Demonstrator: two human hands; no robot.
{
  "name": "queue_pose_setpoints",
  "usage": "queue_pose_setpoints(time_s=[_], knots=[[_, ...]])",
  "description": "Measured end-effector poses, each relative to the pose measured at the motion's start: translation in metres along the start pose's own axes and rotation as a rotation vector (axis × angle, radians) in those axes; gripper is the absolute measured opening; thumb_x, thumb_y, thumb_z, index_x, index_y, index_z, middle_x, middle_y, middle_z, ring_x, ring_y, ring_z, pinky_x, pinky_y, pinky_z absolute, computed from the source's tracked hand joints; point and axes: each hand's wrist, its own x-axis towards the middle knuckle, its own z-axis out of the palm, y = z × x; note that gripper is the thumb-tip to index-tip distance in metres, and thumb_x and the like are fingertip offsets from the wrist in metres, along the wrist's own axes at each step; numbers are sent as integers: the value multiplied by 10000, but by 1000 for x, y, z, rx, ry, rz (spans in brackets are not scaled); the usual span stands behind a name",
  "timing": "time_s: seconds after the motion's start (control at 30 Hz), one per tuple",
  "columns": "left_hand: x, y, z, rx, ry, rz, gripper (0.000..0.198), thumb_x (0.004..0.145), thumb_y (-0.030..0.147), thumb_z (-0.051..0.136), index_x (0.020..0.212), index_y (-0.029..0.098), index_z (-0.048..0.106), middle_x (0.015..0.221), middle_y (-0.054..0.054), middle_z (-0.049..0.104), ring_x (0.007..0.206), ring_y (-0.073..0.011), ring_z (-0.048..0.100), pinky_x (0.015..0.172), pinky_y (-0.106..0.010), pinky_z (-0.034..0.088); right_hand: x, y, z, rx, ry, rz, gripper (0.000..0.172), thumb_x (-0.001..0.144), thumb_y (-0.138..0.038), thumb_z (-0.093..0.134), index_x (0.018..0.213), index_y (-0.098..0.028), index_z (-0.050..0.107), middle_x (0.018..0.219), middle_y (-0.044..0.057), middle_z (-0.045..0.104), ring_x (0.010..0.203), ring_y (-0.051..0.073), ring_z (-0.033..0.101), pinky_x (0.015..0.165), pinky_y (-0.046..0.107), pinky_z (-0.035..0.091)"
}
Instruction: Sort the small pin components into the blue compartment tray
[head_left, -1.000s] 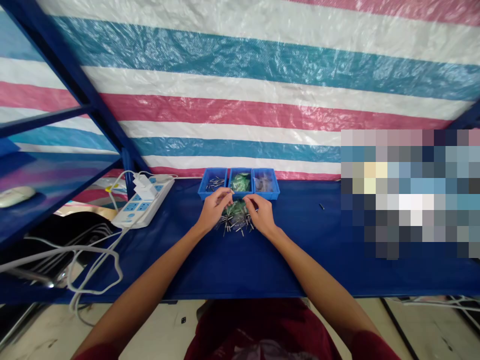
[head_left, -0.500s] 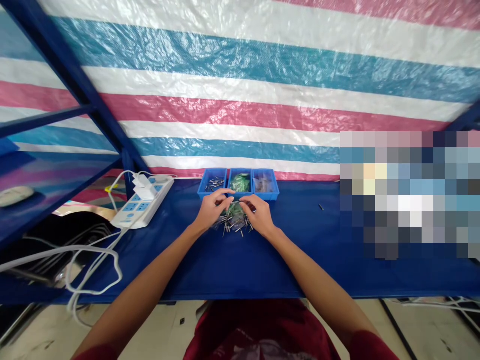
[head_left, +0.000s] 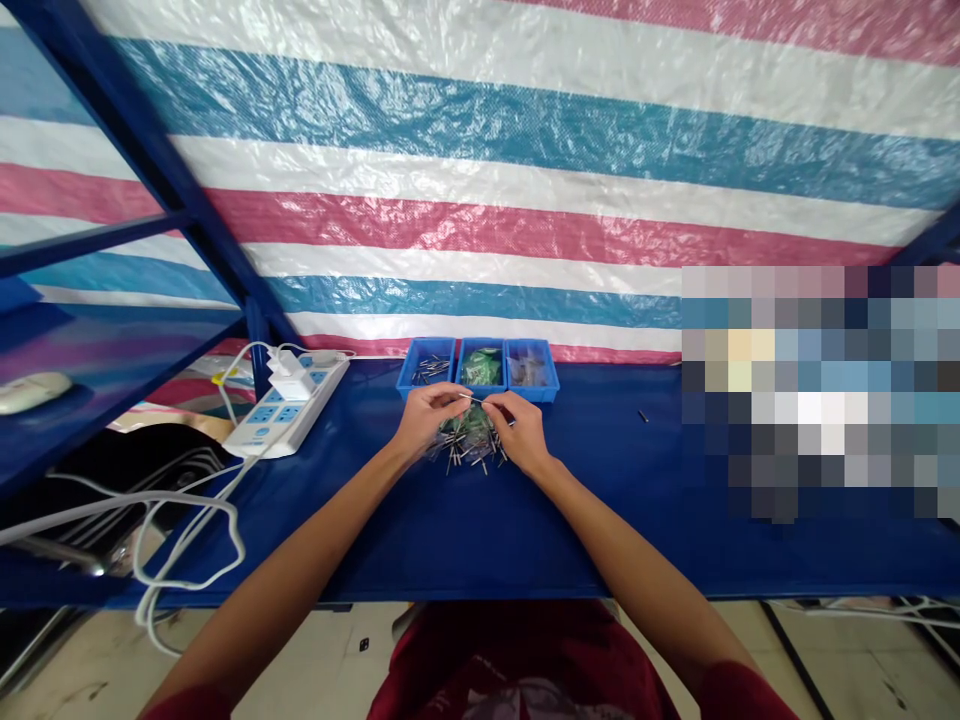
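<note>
My left hand [head_left: 427, 418] and my right hand [head_left: 520, 430] are close together above the middle of the blue table. Thumb and fingers of each hand pinch a thin, silvery metal pin [head_left: 475, 399], which spans the small gap between them. Beneath the hands lies a loose pile [head_left: 471, 445] of dark and silvery metal pins mixed with green and clear plastic pieces. My fingers hide part of it. Just behind stand three blue bins: the left bin [head_left: 403, 382] holds metal pins, the middle bin [head_left: 460, 352] green plastic pieces, and the right bin [head_left: 553, 388] greyish clear pieces.
A white power strip [head_left: 259, 435] with a plugged-in adapter [head_left: 291, 376] lies at the left, with white cables [head_left: 195, 530] trailing forward. One small dark pin [head_left: 643, 416] lies alone to the right. Beyond it the view is pixelated. A striped sheet [head_left: 480, 230] hangs behind the table [head_left: 480, 540].
My left hand's fingers have drawn in from a more spread pose and now pinch the pin's left end. My right hand has barely moved. The pile and bins look the same.
</note>
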Motion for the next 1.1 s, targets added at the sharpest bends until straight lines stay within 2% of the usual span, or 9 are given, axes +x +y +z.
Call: queue_pose_setpoints(time_s=[0.17,0.23,0.33,0.47,0.67,0.8,0.97,1.1], knots=[[-7,11,1,229,-22,149,235,841,371,627,937,158,652,1016,-99,710,868,-203,675,727,-302,539,0,3,1,-44,8,13,294,947,-344,449,879,-178,682,799,52,676,680,152,595,659,258,458],[-10,14,0,410,-32,238,220,885,355,571,978,169,644,1003,-82,713,891,-195,675,800,-307,524,0,4,0,-50,29,34,304,951,-340,435,887,-177,684,819,56,686,698,159,607,679,264,464],[-11,12,-1,629,-37,363,225,919,344,519,962,172,658,931,-62,715,830,-174,667,800,-290,507,0,5,-1,-58,42,57,316,952,-347,426,888,-180,687,813,56,688,699,165,614,686,271,470],[-10,6,-2,731,-35,458,259,929,353,503,997,167,670,901,-64,712,753,-159,647,744,-277,505,1,5,-1,-63,35,53,323,950,-352,426,884,-180,691,808,56,686,696,165,613,685,271,472],[-10,8,-1,604,9,355,314,909,350,535,1152,180,638,801,-31,702,703,-151,645,736,-275,524,1,3,-2,-69,36,56,335,950,-365,421,868,-181,689,794,54,685,675,160,600,669,269,468],[-9,7,-2,417,29,251,281,886,375,562,1012,163,695,798,-45,696,680,-149,636,682,-269,535,1,2,-2,-68,32,59,337,946,-368,423,858,-179,687,773,53,677,658,159,592,659,271,463],[-6,5,-1,233,8,153,378,787,370,686,1102,161,673,932,-77,699,829,-186,655,774,-309,542,1,2,-2,-63,26,45,327,947,-353,424,856,-178,685,784,55,676,661,159,588,653,273,455],[-5,7,0,189,20,120,398,718,367,746,1048,151,691,859,-65,701,786,-184,654,778,-322,544,0,3,-2,-69,22,51,327,948,-358,424,853,-184,685,787,53,675,655,156,583,651,271,453]])
